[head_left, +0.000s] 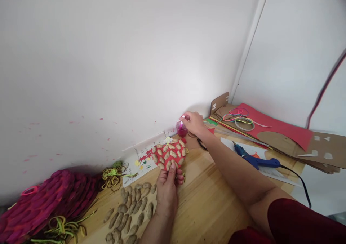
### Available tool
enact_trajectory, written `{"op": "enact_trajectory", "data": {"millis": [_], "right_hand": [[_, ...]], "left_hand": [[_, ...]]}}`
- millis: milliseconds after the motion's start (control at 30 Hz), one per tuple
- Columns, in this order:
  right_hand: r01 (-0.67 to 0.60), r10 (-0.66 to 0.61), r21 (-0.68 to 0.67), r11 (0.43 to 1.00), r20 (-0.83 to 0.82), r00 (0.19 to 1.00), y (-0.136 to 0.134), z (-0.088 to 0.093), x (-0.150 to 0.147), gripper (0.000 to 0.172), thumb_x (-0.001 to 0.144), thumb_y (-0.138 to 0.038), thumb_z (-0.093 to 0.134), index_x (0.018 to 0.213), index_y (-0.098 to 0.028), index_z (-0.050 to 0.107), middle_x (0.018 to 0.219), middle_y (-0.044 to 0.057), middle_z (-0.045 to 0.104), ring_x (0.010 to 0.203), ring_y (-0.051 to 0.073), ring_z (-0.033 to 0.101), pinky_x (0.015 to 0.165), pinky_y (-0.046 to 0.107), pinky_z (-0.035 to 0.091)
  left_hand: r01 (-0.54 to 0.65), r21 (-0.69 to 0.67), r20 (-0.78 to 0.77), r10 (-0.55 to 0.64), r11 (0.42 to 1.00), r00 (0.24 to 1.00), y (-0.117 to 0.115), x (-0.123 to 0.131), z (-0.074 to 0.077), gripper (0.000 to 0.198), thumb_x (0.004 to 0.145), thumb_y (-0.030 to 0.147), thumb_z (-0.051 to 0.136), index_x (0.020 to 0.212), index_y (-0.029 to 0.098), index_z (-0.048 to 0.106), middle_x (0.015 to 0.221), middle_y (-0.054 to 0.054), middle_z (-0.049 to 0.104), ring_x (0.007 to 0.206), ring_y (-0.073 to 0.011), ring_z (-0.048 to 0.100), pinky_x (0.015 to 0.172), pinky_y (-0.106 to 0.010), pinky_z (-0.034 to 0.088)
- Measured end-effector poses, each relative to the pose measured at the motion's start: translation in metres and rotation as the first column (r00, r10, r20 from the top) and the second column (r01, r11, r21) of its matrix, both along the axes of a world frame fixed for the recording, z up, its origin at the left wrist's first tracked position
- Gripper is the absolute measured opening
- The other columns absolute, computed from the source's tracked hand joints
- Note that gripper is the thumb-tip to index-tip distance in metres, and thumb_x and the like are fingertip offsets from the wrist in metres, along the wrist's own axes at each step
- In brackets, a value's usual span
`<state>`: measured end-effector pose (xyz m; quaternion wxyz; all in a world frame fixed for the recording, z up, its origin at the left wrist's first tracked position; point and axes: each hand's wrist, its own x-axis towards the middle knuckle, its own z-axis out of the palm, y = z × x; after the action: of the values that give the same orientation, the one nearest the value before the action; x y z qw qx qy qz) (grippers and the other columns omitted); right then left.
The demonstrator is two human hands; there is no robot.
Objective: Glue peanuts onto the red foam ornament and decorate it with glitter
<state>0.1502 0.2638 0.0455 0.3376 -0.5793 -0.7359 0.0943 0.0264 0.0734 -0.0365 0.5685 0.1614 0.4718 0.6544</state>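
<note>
Between the thumb and fingers of my left hand [168,186] is a red cutout covered with peanuts in their shells [169,154], held by its lower edge. A yellow loop of string [168,140] shows at its top. Up by the wall, my right hand [192,122] pinches the white and pink handle of what looks like a paintbrush [182,118]. Its lower end is down inside a small clear cup of magenta paint [181,130]. The brush tip is hidden in the paint. Loose unpainted peanuts [129,208] lie left of my left wrist.
Magenta-painted discs [61,193] are stacked at left beside yellow-green yarn [112,177]. White paper with small stars [140,164] lies along the wall. A blue glue gun [255,160] with a black cord is right of my forearm. Red card [275,121], cardboard and tape [244,124] lie behind.
</note>
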Motion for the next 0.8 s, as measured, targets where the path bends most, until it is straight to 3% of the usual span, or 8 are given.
{"op": "enact_trajectory", "data": {"millis": [300,567,800], "right_hand": [[-0.062,0.062,0.017,0.998,0.000,0.998,0.003,-0.004,0.004,0.019,0.091,-0.033,0.064,0.095,-0.021,0.078,0.093,0.006,0.078,0.086,0.021,0.064,0.074,0.030,0.039],[-0.085,0.085,0.064,0.994,0.005,0.996,0.006,-0.008,0.008,0.018,0.090,-0.029,0.064,0.093,-0.020,0.078,0.088,0.007,0.077,0.082,0.021,0.063,0.072,0.030,0.039],[-0.092,0.096,0.102,0.991,-0.032,0.995,0.006,-0.008,0.009,0.018,0.091,-0.029,0.063,0.094,-0.019,0.078,0.088,0.006,0.077,0.081,0.020,0.063,0.072,0.029,0.040]], "left_hand": [[0.000,-0.019,-0.075,-0.002,1.000,0.997,0.001,-0.009,0.003,0.065,0.050,0.057,0.094,0.086,0.014,0.063,0.066,-0.002,0.069,0.052,-0.0078,0.055,0.047,-0.017,0.042],[0.067,-0.083,0.078,-0.060,0.994,0.995,-0.010,0.005,0.005,0.063,0.046,0.051,0.097,0.085,0.014,0.064,0.066,-0.001,0.068,0.052,-0.0073,0.056,0.047,-0.017,0.041],[0.038,-0.021,-0.119,-0.040,0.999,0.992,-0.002,-0.006,-0.003,0.064,0.052,0.059,0.092,0.085,0.013,0.063,0.067,-0.001,0.069,0.050,-0.0059,0.052,0.046,-0.017,0.039]]}}
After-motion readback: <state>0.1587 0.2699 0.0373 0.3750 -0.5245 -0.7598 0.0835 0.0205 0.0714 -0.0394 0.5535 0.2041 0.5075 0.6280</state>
